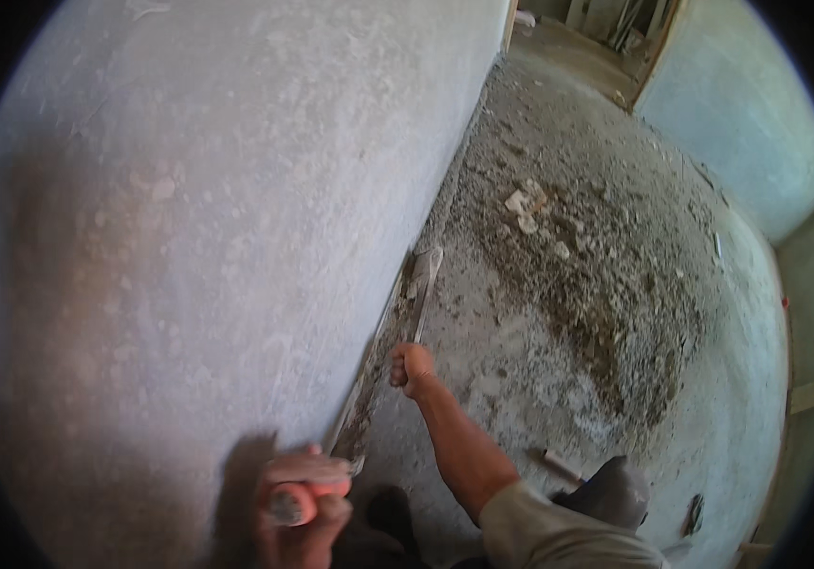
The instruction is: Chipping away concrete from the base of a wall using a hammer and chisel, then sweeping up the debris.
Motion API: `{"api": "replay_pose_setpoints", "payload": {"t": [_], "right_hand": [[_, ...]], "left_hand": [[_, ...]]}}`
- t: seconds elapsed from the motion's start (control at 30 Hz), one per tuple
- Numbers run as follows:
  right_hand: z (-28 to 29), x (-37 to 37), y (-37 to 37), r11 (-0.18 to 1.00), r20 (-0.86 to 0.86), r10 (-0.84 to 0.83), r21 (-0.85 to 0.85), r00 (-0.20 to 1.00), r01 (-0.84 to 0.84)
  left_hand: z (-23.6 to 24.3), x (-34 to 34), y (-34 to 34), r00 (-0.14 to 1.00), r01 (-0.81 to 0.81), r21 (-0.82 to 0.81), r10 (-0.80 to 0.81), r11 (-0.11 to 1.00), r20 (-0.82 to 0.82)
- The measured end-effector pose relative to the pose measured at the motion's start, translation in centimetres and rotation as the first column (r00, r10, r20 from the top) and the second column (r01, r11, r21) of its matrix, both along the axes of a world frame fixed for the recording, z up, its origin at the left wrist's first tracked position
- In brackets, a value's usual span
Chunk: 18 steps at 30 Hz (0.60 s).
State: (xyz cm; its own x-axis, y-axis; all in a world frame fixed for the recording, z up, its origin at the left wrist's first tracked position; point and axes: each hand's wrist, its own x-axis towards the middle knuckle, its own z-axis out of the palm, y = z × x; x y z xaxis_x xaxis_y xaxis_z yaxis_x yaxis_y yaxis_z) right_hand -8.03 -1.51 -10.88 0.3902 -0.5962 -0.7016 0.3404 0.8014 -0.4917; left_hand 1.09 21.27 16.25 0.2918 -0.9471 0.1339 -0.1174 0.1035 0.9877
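Low at the foot of the wall, my left hand (305, 522) is wrapped around a chisel (295, 504) with an orange grip guard. The chisel's grey struck end points up toward me; its lower end is mostly hidden by the hand. Farther ahead, my right hand (411, 368) is closed in a fist around the handle of a hammer (423, 294). Its pale, dusty head lies out beyond the fist, near the wall's base. Between the hands runs a rough, broken strip (369, 403) along the joint of wall and floor.
A large plastered wall (198, 237) rises close on my left. Heaped rubble (587, 275) with pale chunks spreads over the floor to the right. A doorway (587, 47) opens at the far end. A short tube-like piece (562, 465) lies near my knee (616, 493).
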Motion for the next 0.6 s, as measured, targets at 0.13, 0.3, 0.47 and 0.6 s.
{"api": "replay_pose_setpoints", "payload": {"t": [0.13, 0.3, 0.47, 0.6], "right_hand": [[5.3, -1.9, 1.7, 0.986, -0.116, -0.152, -0.085, 0.981, 0.143], [16.0, -6.4, -0.8, 0.781, -0.286, -0.193, -0.624, 0.939, -0.029], [31.5, -9.9, -5.9, -0.071, 0.185, -0.441, -0.983, 0.878, 0.171], [33.1, -10.3, -8.1, -0.455, 0.477, -0.387, -0.843, 0.789, 0.286]], "left_hand": [[2.2, -0.8, -2.7, 0.970, 0.211, 0.090, -0.220, 0.973, 0.102], [-0.7, -0.1, -6.8, 0.982, 0.101, 0.054, -0.091, 0.993, -0.167], [-7.1, 0.8, -11.3, 0.989, -0.036, -0.142, 0.056, 0.989, 0.138], [-9.7, 0.0, -13.5, 0.998, -0.059, -0.074, 0.059, 0.996, -0.009]]}}
